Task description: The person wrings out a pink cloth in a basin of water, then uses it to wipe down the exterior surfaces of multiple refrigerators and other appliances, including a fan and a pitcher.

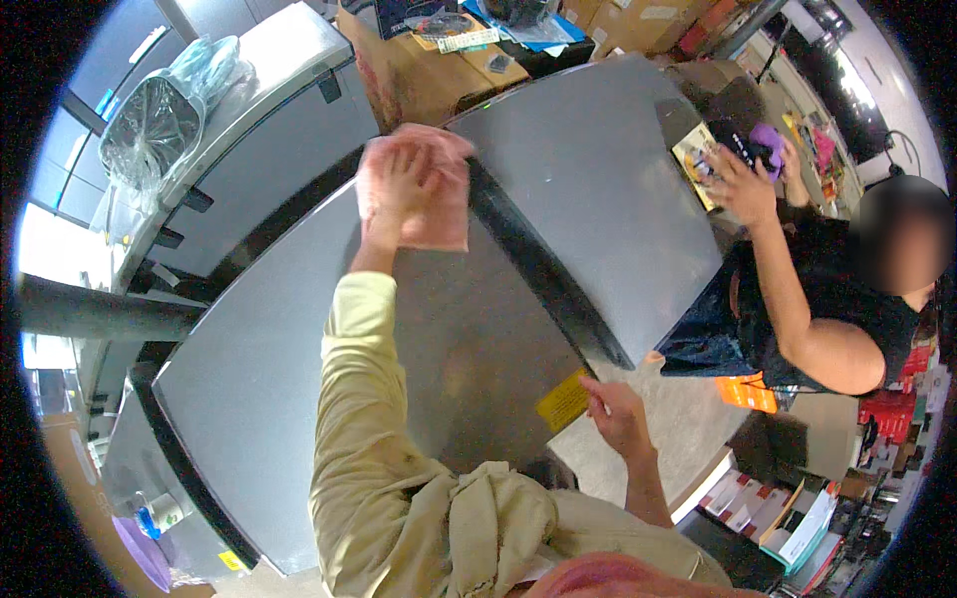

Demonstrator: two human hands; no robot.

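Note:
My left hand point(404, 184) lies flat with spread fingers on a folded pink cloth point(444, 219). The cloth rests at the far end of a large grey panel point(429, 339) with black edges, its far part overlapping the dark edge strip. My left arm is stretched out in a pale yellow-beige sleeve. Lower right, my right hand point(620, 419) hovers by the panel's near right corner, next to a yellow label point(563, 401). Its index finger is stretched out, the other fingers loosely bent, and I see nothing in it.
A second grey panel point(588, 189) adjoins on the right. Beside it a person point(797, 289) in dark clothes holds a purple cloth point(766, 142) and a small box point(695, 159). Clear plastic wrapping point(155, 130) lies far left; a dark grey post point(110, 307) juts in at left.

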